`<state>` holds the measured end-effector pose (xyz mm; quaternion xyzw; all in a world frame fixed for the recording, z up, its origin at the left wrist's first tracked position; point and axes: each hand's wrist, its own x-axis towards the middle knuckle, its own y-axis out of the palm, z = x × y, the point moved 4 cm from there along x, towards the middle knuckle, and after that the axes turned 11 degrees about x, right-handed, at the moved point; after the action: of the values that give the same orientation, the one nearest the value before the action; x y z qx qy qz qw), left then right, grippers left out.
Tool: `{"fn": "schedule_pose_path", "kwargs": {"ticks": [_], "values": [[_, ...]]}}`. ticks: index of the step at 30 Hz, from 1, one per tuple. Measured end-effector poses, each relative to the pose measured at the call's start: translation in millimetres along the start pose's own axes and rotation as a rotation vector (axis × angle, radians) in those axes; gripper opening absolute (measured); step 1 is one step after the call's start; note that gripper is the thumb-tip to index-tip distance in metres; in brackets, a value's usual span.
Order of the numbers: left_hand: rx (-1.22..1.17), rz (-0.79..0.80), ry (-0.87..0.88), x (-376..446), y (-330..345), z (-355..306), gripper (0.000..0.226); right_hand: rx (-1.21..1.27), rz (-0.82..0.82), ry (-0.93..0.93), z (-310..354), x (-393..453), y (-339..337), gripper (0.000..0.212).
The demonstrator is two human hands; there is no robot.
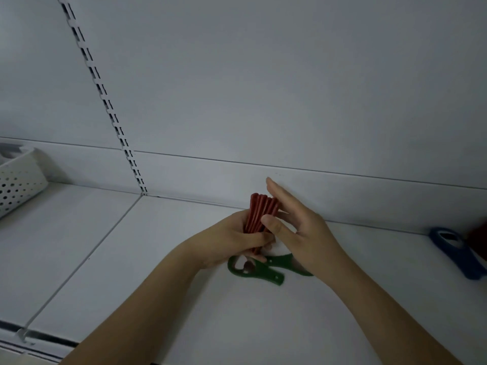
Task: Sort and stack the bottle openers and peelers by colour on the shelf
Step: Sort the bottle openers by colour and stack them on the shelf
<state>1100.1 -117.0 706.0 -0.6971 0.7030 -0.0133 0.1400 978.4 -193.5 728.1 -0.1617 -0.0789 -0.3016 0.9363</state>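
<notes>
My left hand [232,239] grips a bundle of several red openers [259,213] held upright on edge above the white shelf [158,272]. My right hand [297,225] has straight fingers pressed flat against the bundle's right side, its thumb touching the front. Beneath both hands lie green openers [259,272] flat on the shelf, partly hidden by my hands. A blue opener [458,252] lies at the shelf's far right.
A white perforated basket [18,180] stands at the back left. A slotted upright rail [105,101] runs down the back panel to the shelf joint. A dark red thing [478,238] shows at the right edge.
</notes>
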Motion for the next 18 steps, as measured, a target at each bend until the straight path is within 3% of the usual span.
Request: {"fn": "schedule_pose_path", "kwargs": {"ticks": [3, 7, 9, 13, 16, 18], "values": [[0.103, -0.068, 0.031, 3.8, -1.3, -11.4, 0.032, -0.104, -0.011, -0.103, 11.5, 5.6, -1.7, 0.057], [0.666, -0.133, 0.022, 11.5, -16.2, -21.6, 0.032, -0.322, -0.069, -0.194, 19.4, 13.3, -15.7, 0.044], [0.773, -0.137, -0.020, 15.5, -20.5, -22.8, 0.032, -0.431, -0.062, -0.197, 21.2, 16.9, -22.4, 0.032], [0.957, -0.117, -0.028, 20.6, -17.7, -25.9, 0.024, -0.619, 0.147, 0.019, 21.2, 22.7, -26.3, 0.027], [1.110, -0.141, 0.017, 30.0, -10.4, -28.5, 0.033, -1.014, 0.319, 0.193, 13.8, 30.2, -16.1, 0.028], [1.163, -0.166, 0.055, 36.2, -4.7, -32.1, 0.039, -1.150, 0.363, 0.329, 7.5, 37.7, -13.0, 0.023]]}}
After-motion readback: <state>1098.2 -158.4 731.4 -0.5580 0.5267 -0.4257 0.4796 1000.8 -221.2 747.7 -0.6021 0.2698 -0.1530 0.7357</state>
